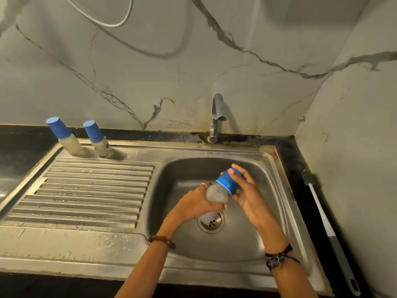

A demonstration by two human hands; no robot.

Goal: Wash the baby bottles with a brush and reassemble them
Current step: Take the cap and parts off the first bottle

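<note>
Over the sink basin (184, 168) I hold a frosted baby bottle (216, 193) tilted, its blue cap (227, 182) pointing up and right. My left hand (196, 203) grips the bottle's body from the left. My right hand (245, 190) is curled round the blue cap. Two more capped baby bottles, one at the left (64, 136) and one beside it (97, 138), stand upright on the sink's back ledge. A bottle brush (322, 214) with a white and grey handle lies on the dark counter right of the sink.
A chrome tap (216, 117) rises behind the basin; no water runs from it. The drain (212, 222) sits under the bottle. A ribbed steel drainboard (86, 190) fills the left side. Marble walls close in at the back and right.
</note>
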